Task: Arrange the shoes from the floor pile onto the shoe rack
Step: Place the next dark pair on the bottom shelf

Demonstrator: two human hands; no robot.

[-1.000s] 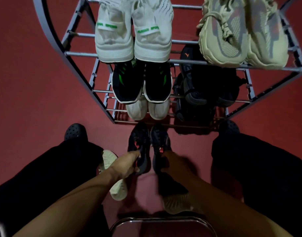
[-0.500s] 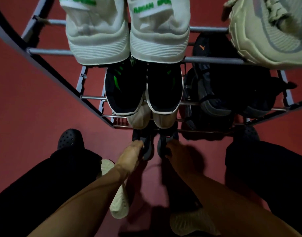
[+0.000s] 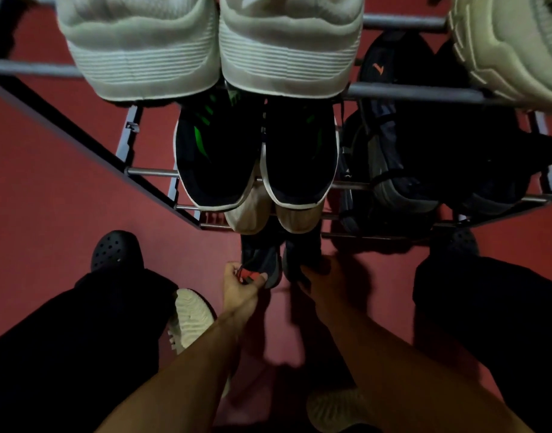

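Two dark sneakers lie side by side with their toes under the bottom of the metal shoe rack point(image 3: 149, 171). My left hand point(image 3: 241, 284) grips the heel of the left dark sneaker point(image 3: 262, 257), where a red tab shows. My right hand point(image 3: 323, 275) holds the heel of the right dark sneaker point(image 3: 301, 253). On the rack above sit white sneakers point(image 3: 212, 57), black sneakers with green marks point(image 3: 256, 157), cream shoes point(image 3: 271, 218), dark shoes point(image 3: 402, 170) and a beige sneaker point(image 3: 512, 51).
A pale sneaker lies sole-up on the red floor point(image 3: 49, 170) by my left leg point(image 3: 191, 320); another pale shoe point(image 3: 338, 409) lies under my right forearm. My feet in black clogs point(image 3: 116, 251) stand either side, the right one point(image 3: 463, 245) close to the rack.
Both hands have pushed the pair of dark sneakers forward, toes going under the rack's lowest tier. My view has moved closer to the rack.
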